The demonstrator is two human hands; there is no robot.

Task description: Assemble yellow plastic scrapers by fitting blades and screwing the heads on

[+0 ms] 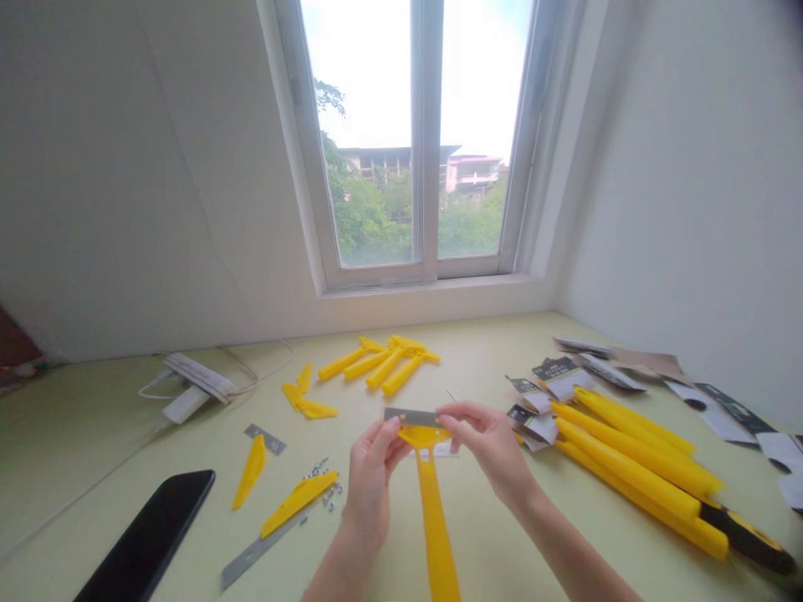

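My left hand point(371, 468) and my right hand point(488, 447) are both closed around the head of a yellow scraper point(432, 518). A flat grey blade point(412, 415) lies across that head, pinched near its left end by my left thumb and near its right end by my right fingers. The long yellow handle points down toward me. Left of my left hand, a yellow cover piece point(299, 503) lies among small loose screws point(331, 500), partly over a long grey blade point(251, 558). Farther left, another yellow cover piece point(249, 472) rests beside a short blade point(271, 438).
Several short yellow handles point(376, 366) lie toward the window, with yellow pieces point(307, 407) nearby. A black phone point(150, 535) and a white power strip point(199, 378) are at left. Long yellow scrapers point(633, 460) with card labels point(560, 376) fill the right side.
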